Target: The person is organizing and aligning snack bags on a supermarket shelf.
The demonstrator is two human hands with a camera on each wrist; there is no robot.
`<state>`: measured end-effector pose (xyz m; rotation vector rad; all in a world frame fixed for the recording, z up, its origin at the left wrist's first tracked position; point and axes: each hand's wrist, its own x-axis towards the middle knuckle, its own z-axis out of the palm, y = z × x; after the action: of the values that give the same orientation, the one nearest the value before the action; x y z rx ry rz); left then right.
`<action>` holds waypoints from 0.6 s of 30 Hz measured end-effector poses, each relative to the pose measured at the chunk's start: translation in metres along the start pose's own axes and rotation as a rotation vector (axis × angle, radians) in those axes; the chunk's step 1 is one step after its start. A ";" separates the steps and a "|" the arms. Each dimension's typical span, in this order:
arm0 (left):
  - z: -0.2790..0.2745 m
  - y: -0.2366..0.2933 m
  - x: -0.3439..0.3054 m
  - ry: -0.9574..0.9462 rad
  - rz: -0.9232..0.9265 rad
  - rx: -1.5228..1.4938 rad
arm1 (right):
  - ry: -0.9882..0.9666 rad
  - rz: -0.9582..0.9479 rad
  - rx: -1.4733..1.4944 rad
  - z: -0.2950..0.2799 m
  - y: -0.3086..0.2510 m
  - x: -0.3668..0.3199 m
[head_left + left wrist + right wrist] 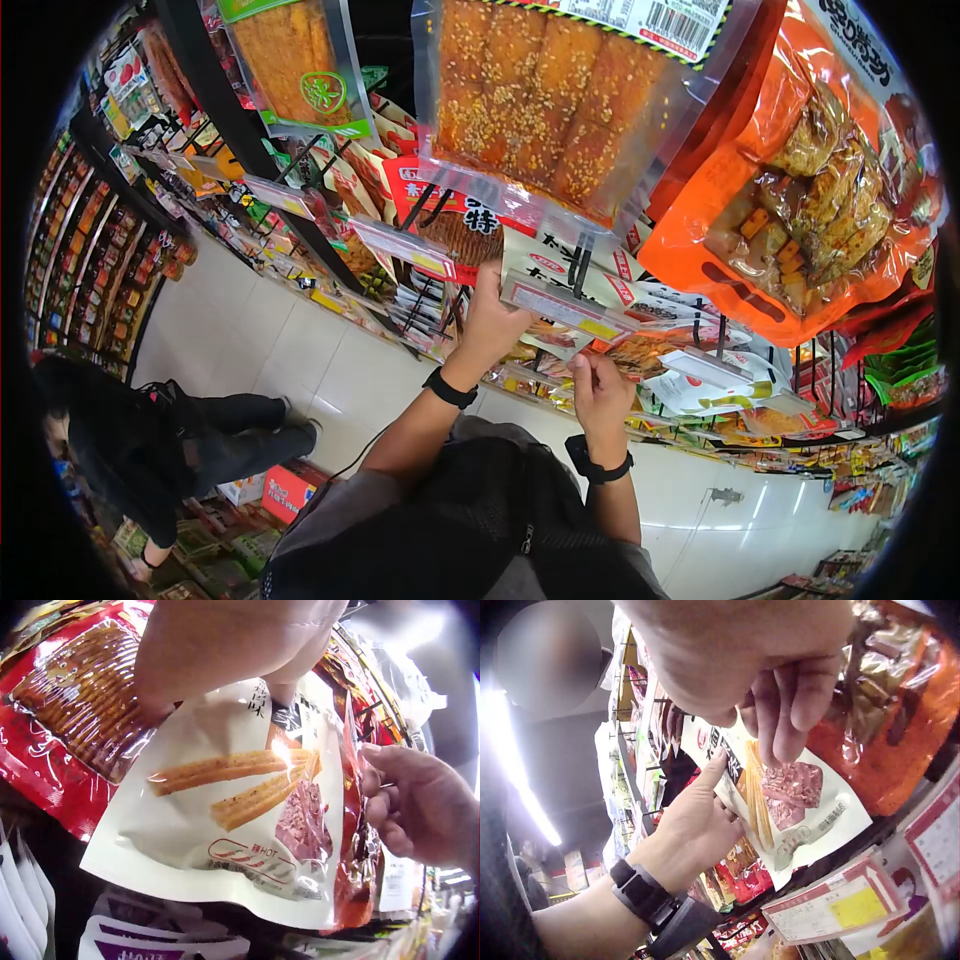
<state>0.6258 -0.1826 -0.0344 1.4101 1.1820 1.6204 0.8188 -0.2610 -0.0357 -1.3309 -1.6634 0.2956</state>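
Note:
A white snack pouch (pixel 180 832) with a picture of orange-brown sticks on its front hangs at the rack. My left hand (pixel 492 325) grips it near one side; in the right wrist view the left thumb (pixel 714 769) lies across its front, and the other fingers pass behind it, partly hidden. Close by, my right hand (pixel 603 395) hovers at the pouch's other side with fingers loosely curled. Those fingers (pixel 780 712) overlap the pouch's printed front in the right wrist view, with nothing seen between them.
Large hanging packs, one sesame-topped (pixel 540 110) and one orange (pixel 800 200), crowd the rack above. Price tags (pixel 570 305) on metal hooks jut out near my hands. A red pouch (pixel 67 705) hangs beside the white one. Another person (pixel 130 440) stands at the left.

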 end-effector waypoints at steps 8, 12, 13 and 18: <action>0.016 0.000 0.023 0.040 0.134 -0.105 | -0.024 0.016 -0.019 0.003 -0.003 0.004; 0.019 0.001 0.017 0.137 0.205 0.100 | -0.026 -0.002 -0.040 0.004 -0.006 0.007; 0.021 -0.007 0.016 0.166 0.169 0.095 | -0.030 0.000 -0.041 0.005 -0.009 0.008; 0.033 -0.014 0.024 0.306 0.247 0.155 | -0.198 0.120 -0.061 0.017 -0.018 0.017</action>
<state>0.6523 -0.1489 -0.0385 1.4881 1.3736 2.0091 0.7953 -0.2472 -0.0236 -1.4900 -1.7704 0.4624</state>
